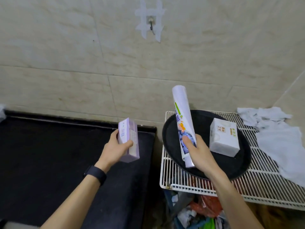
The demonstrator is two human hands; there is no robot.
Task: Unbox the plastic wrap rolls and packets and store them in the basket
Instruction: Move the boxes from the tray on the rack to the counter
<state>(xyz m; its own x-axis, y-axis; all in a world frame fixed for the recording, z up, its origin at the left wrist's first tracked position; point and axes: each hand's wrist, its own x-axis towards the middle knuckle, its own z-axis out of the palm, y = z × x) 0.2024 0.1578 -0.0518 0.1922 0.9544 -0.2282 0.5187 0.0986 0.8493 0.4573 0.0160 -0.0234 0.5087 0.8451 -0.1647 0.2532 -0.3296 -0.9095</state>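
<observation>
Gripping the plastic wrap roll [182, 123] near its lower end, our right hand [197, 151] holds it upright over the round black tray's [244, 164] left edge; our left hand [115, 148] clasps the purple box [128, 139] above the dark countertop [49, 154].

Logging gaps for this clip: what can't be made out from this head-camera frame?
- Basket: none identifiable; only a black round tray on a white wire rack.
- Purple box: contents hidden by its walls and the left hand.
- Plastic wrap roll: lower end covered by the right hand; print too blurred to read.
- Clutter under the rack: cut off by the bottom edge.
</observation>
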